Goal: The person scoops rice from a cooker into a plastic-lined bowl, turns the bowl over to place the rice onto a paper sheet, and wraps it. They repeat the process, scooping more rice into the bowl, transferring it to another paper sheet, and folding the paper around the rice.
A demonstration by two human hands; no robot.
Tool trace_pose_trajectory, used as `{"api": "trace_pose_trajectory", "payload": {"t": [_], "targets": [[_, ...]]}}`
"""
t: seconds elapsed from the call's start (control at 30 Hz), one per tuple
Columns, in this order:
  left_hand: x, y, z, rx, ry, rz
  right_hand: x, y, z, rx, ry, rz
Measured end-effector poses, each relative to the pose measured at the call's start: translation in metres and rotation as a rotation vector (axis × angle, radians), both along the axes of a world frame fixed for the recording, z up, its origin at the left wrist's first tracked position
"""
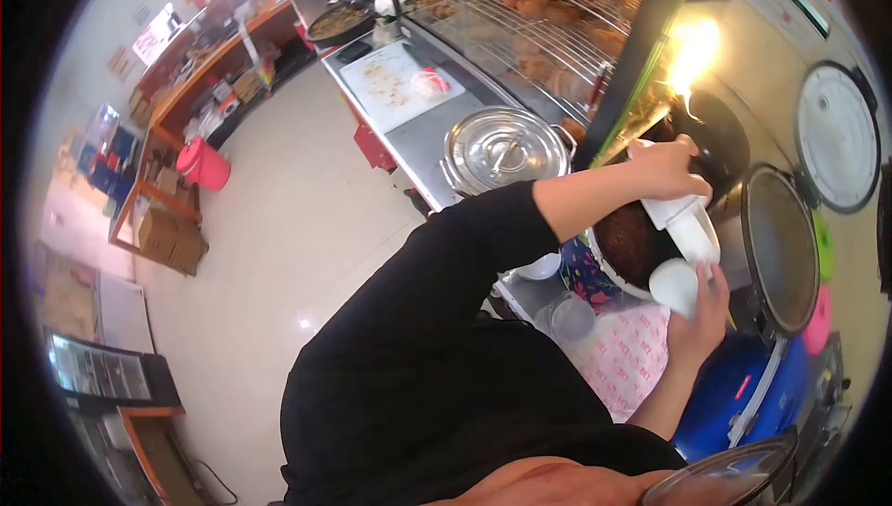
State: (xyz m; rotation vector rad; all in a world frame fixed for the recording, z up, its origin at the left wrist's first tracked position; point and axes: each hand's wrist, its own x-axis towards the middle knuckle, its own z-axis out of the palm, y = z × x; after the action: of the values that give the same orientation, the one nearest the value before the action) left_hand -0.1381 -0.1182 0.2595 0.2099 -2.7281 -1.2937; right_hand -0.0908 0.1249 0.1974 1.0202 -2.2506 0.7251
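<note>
Now, bowl [674, 285] in right hand [702, 318]

Two hands [664, 167] [701, 320], one held bowl [674, 288]

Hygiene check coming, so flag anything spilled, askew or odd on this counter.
Only the white cutting board stands out: crumbs and scraps lie scattered across it. The lidded steel pot sits square, and the white bowl and scoop are held over the open cooker, no spill showing.

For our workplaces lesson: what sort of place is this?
Probably a small food shop's serving counter: a display case of fried food, a lidded steel pot, and an open cooker with a white scoop and white bowl held over it.
</note>
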Motion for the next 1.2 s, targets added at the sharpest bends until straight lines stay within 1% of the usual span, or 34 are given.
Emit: {"api": "trace_pose_trajectory", "payload": {"t": [0.03, 0.1, 0.13, 0.2, 0.23, 0.27, 0.3, 0.33, 0.4, 0.43, 0.47, 0.5, 0.53, 0.6, 0.67, 0.7, 0.73, 0.77, 0.8, 0.83, 0.87, 0.9, 1.0, 1.1, 1.2], "targets": [[-0.005, -0.001, 0.002, 0.001, -0.013, -0.009, -0.009, -0.016, 0.009, 0.041, 0.035, 0.038], [-0.014, -0.005, 0.006, 0.011, -0.036, -0.033, -0.028, -0.032, 0.02, 0.052, -0.026, -0.04], [-0.015, -0.012, 0.005, 0.015, 0.009, -0.049, -0.037, -0.037, 0.024, 0.063, -0.063, -0.084], [-0.018, -0.018, -0.004, 0.024, 0.078, -0.104, -0.053, -0.04, 0.031, 0.146, -0.074, 0.021], [-0.009, -0.024, -0.003, 0.176, 0.135, -0.106, -0.06, -0.041, 0.036, 0.201, -0.103, 0.052], [0.007, -0.031, -0.003, 0.329, 0.342, -0.11, -0.066, -0.037, 0.04, 0.264, -0.139, 0.072], [0.043, -0.034, 0.021, 0.123, 0.399, 0.047, -0.069, -0.038, 0.046, 0.241, -0.166, 0.112], [0.04, -0.047, -0.013, 0.007, 0.722, 0.012, -0.076, -0.039, 0.053, 0.215, -0.181, 0.149], [0.076, -0.037, -0.046, -0.226, 0.692, 0.163, -0.101, -0.032, 0.062, 0.171, -0.215, 0.085], [0.089, -0.03, -0.072, -0.141, 0.588, 0.176, -0.111, -0.027, 0.063, 0.148, -0.237, 0.058], [0.096, -0.026, -0.102, -0.065, 0.479, 0.193, -0.122, -0.023, 0.066, 0.095, -0.345, 0.016], [0.095, -0.022, -0.149, 0.019, 0.402, 0.263, -0.126, -0.023, 0.074, 0.093, -0.402, -0.018], [0.093, -0.019, -0.183, 0.1, 0.319, 0.334, -0.128, -0.024, 0.08, 0.089, -0.46, -0.05], [0.092, -0.013, -0.189, 0.801, 0.05, 0.426, -0.142, -0.022, 0.08, 0.07, -0.503, 0.002], [0.081, -0.028, -0.198, 0.9, 0.026, 0.438, -0.159, -0.02, 0.081, 0.054, -0.551, 0.038], [0.075, -0.034, -0.2, 0.987, 0.061, 0.467, -0.169, -0.018, 0.08, 0.048, -0.578, 0.044], [0.069, -0.037, -0.201, 0.962, 0.055, 0.432, -0.181, -0.016, 0.079, 0.039, -0.606, 0.05], [0.065, -0.04, -0.204, 0.935, 0.047, 0.396, -0.2, -0.009, 0.077, 0.105, -0.631, 0.068], [0.062, -0.039, -0.205, 0.909, 0.035, 0.361, -0.211, -0.008, 0.075, 0.088, -0.624, 0.114], [0.059, -0.036, -0.204, 0.881, 0.095, 0.386, -0.22, -0.008, 0.074, 0.071, -0.615, 0.159], [0.058, -0.036, -0.202, 0.874, 0.077, 0.371, -0.229, -0.008, 0.073, 0.051, -0.604, 0.201], [0.06, -0.035, -0.197, 0.868, 0.062, 0.353, -0.238, -0.009, 0.075, 0.096, -0.553, 0.217], [0.06, -0.031, -0.206, 0.906, 0.067, 0.33, -0.276, -0.012, 0.079, 0.153, -0.647, 0.217], [0.06, -0.031, -0.204, 0.929, 0.046, 0.335, -0.31, -0.03, 0.095, 0.323, -0.597, 0.111], [0.058, -0.031, -0.2, 0.928, 0.052, 0.317, -0.325, -0.037, 0.107, 0.311, -0.792, 0.057]]}}
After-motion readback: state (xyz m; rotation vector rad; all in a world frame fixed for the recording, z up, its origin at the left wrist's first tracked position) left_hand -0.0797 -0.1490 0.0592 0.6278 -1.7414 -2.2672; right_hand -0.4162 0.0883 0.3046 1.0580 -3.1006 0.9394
